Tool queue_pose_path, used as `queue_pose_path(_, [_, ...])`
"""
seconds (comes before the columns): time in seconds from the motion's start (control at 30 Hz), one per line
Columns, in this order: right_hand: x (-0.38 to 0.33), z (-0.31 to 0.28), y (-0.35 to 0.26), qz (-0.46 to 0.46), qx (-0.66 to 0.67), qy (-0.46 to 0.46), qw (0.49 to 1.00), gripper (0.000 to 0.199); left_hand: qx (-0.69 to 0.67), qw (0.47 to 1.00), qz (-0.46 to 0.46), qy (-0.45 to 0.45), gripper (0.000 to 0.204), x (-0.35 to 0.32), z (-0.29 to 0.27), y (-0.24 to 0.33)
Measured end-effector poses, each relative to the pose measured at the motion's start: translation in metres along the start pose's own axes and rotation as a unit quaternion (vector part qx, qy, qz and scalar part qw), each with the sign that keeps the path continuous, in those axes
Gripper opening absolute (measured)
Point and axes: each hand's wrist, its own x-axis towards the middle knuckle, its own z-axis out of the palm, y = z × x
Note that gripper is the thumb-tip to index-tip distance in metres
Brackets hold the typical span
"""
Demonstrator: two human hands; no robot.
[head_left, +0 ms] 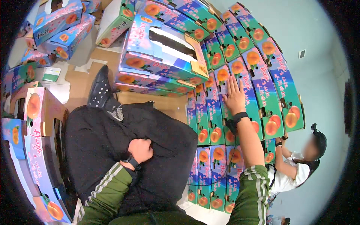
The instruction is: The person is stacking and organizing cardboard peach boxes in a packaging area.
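Observation:
My right hand (pixel 236 98) lies flat with fingers stretched against a tall stack of printed fruit cartons (pixel 268 95). These cartons are pink, blue and green with peach pictures, and rise in rows on my right. A dark band with a thin cable circles the right wrist. My left hand (pixel 141 150) is curled into a fist and rests on my black-trousered leg (pixel 165 127); nothing shows in it. Ahead of my legs stands another pile of cartons, its top carton (pixel 138 48) showing a dark slot in a white panel.
Several cartons lie heaped at the far left (pixel 69 41). A tall carton (pixel 35 150) stands close by my left side. Flat brown cardboard (pixel 84 77) covers the floor near my shoe (pixel 99 88). At the right, a person in a white shirt (pixel 288 176) reaches toward the stack.

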Motion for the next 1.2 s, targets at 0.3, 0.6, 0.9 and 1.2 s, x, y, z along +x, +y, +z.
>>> queue_pose_path(0.3, [-0.045, -0.106, -0.141, -0.229, 0.397, -0.319, 0.829, 0.050, 0.016, 1.000, -0.026, 0.000, 0.019, -0.011, -0.010, -0.005])
queue_pose_path(0.6, [-0.074, -0.124, -0.291, -0.009, 0.541, 0.115, 0.833, 0.060, 0.024, 0.987, 0.022, -0.158, 0.023, -0.020, -0.045, 0.016])
queue_pose_path(0.9, [-0.082, -0.119, -0.298, -0.024, 0.558, 0.107, 0.823, 0.062, 0.525, 0.709, -0.262, 0.391, 0.067, -0.073, -0.285, -0.010])
queue_pose_path(1.2, [-0.082, -0.117, -0.299, -0.002, 0.581, 0.079, 0.810, 0.064, 0.351, 0.808, -0.291, 0.374, 0.103, -0.124, -0.314, -0.021])
